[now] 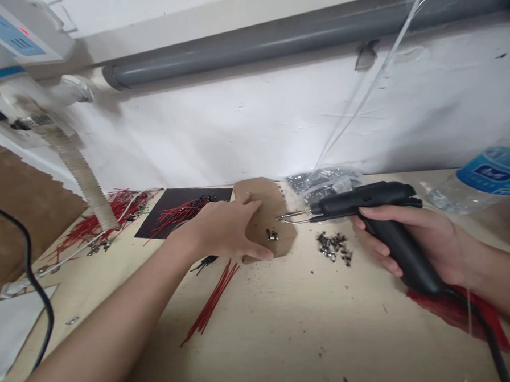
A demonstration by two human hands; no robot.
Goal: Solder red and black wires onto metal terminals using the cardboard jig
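Corded soldering gun [397, 246]: likely light and rigid, its metal tip probably hot, so best taken by the black plastic handle, where the right hand [444, 249] is wrapped. Tip points left over the cardboard [268, 196] on the desk [330, 329], just beside the left hand [220, 227], which lies palm down, fingers spread, no grasp visible; small metal parts [272, 234] sit near its thumb.

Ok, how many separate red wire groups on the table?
3: heap by corrugated hose, cluster on black sheet, bundle in front. Left forearm may hide more.
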